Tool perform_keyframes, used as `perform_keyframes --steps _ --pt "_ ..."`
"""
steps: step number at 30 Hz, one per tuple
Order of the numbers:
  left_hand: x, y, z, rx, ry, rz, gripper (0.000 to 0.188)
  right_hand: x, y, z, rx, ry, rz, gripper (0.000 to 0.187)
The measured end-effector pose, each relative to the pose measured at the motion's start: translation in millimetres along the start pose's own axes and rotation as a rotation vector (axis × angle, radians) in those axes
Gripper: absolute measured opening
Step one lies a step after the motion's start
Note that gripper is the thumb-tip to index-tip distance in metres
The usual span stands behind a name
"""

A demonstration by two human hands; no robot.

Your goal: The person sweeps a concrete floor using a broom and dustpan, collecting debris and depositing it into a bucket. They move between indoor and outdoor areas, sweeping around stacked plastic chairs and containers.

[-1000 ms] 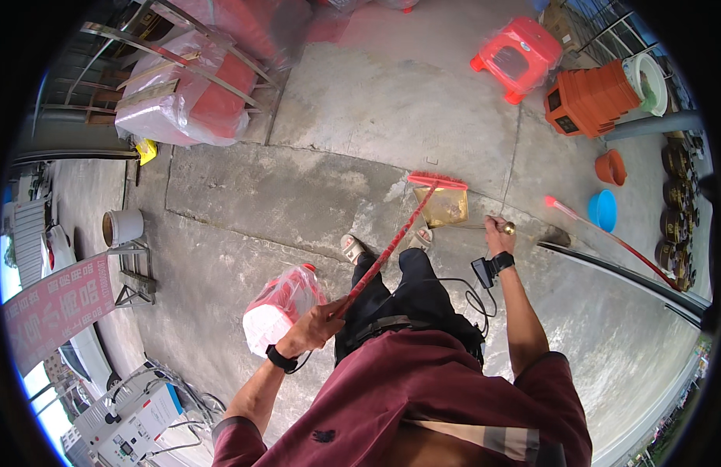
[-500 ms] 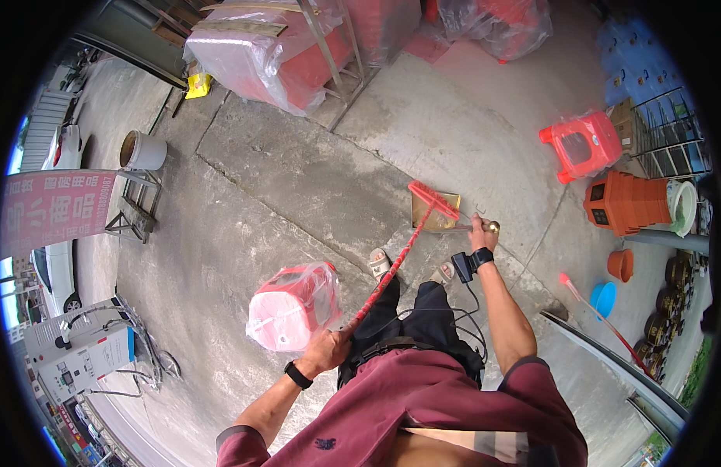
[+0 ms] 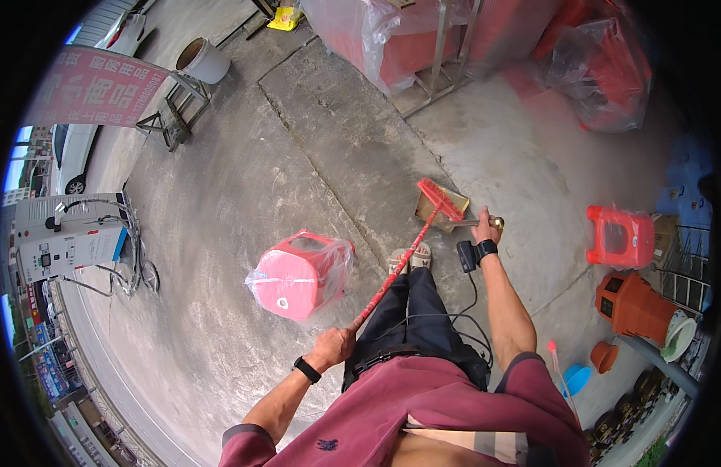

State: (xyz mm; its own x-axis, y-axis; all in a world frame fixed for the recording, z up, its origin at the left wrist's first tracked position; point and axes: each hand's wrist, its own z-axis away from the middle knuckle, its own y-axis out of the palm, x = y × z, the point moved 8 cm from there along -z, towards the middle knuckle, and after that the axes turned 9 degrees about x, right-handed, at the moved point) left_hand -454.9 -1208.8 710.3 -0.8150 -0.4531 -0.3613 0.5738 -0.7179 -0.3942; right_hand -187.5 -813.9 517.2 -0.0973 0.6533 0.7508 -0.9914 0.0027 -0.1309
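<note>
My left hand (image 3: 334,348) grips the end of a long red broom handle (image 3: 393,275). The red broom head (image 3: 440,197) rests on the concrete floor against a brown dustpan (image 3: 432,208). My right hand (image 3: 483,226) holds the dustpan's metal handle (image 3: 477,222), which ends in a round knob. Both feet in sandals (image 3: 411,258) stand just behind the dustpan.
A pink stool wrapped in clear plastic (image 3: 300,272) stands at my left. A red plastic stool (image 3: 620,237), a brown pot stand (image 3: 634,307) and a blue dish (image 3: 576,380) are at my right. Plastic-covered red stacks (image 3: 407,35) and a metal frame lie ahead. A white bucket (image 3: 204,61) sits far left.
The view has turned, so the whole scene has shifted and rotated. Broom head and dustpan stay together in front of my feet, with both hands on their handles as before.
</note>
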Motion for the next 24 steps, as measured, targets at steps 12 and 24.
perform_keyframes --steps 12,24 --pt "-12 -28 3 0.044 -0.103 0.109 0.072 -15 77 23 0.697 0.45 -0.733 0.043" --pt "9 -60 9 0.006 -0.204 0.163 0.071 6 134 -45 0.666 0.946 -1.426 0.013"
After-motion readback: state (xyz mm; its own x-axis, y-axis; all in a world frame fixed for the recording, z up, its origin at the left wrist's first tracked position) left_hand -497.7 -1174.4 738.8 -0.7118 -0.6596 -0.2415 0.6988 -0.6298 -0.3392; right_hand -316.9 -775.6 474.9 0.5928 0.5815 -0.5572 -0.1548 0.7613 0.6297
